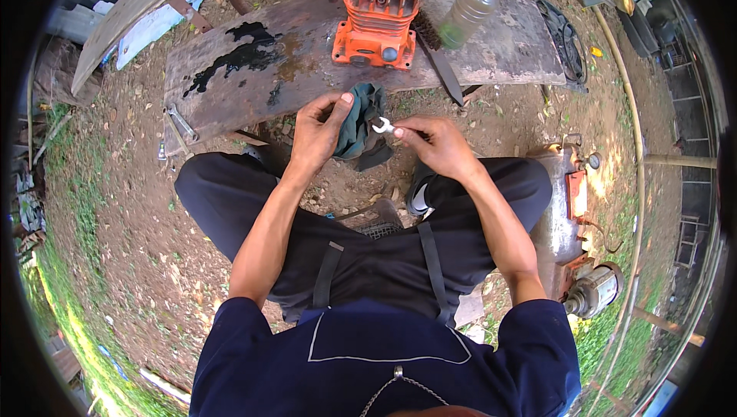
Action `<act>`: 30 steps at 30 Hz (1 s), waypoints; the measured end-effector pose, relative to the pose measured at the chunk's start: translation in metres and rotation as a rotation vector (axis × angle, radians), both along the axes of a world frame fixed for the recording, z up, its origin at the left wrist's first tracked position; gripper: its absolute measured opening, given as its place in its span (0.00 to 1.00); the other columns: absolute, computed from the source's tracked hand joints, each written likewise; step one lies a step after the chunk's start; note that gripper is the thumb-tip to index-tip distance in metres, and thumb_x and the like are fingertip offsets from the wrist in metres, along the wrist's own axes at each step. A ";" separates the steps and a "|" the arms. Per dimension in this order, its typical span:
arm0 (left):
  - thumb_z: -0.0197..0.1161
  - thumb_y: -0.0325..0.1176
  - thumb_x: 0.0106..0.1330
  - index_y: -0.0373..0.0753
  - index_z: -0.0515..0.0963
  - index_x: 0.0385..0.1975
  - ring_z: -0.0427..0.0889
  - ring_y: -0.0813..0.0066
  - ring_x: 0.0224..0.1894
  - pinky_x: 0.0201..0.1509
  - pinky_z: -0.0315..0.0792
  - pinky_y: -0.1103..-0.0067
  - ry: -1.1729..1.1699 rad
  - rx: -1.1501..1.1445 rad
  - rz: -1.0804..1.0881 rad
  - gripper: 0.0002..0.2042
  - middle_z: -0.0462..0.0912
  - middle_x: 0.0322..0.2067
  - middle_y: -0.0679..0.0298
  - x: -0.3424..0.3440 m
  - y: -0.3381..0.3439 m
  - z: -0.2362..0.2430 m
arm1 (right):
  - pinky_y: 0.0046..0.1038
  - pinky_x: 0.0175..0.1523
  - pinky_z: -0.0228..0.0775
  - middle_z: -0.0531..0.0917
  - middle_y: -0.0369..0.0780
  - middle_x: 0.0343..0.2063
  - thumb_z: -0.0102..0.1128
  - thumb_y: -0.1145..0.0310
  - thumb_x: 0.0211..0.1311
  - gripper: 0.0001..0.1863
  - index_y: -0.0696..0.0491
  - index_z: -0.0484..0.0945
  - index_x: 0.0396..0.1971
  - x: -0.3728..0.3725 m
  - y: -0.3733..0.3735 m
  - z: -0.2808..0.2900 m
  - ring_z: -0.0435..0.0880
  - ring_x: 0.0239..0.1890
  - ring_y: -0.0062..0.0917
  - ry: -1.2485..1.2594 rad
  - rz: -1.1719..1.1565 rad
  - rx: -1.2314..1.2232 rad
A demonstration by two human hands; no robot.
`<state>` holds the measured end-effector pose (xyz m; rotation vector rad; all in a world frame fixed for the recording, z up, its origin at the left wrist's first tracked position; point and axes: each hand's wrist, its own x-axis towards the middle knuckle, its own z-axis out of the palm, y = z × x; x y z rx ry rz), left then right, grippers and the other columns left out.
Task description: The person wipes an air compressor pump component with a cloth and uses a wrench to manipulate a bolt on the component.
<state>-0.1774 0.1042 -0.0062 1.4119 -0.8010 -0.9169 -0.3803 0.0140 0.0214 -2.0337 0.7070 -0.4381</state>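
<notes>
My left hand (317, 131) pinches a dark green cloth (355, 135), which hangs in folds just past the near edge of the bench. Close to its right, my right hand (439, 148) grips a small wrench. The pale open jaw of the wrench (381, 125) points left at the cloth; its shank is hidden in my fingers. Beyond both hands, an orange finned compressor pump (381, 18) stands on the wooden bench (315, 52).
Right of the pump lie a wire brush (439, 62) and a blue-capped clear bottle (470, 16). A combination wrench (182, 121) rests at the bench's left end, near a dark oily stain (234, 55). A tank (559, 221) and a motor (595, 290) sit beside my right leg.
</notes>
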 end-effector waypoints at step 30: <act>0.62 0.38 0.66 0.33 0.79 0.42 0.77 0.78 0.39 0.48 0.72 0.76 -0.108 -0.225 -0.228 0.14 0.82 0.38 0.58 -0.025 -0.016 0.035 | 0.17 0.30 0.66 0.78 0.37 0.30 0.57 0.80 0.59 0.12 0.64 0.76 0.43 0.023 0.024 0.000 0.78 0.28 0.17 -0.417 -0.245 0.006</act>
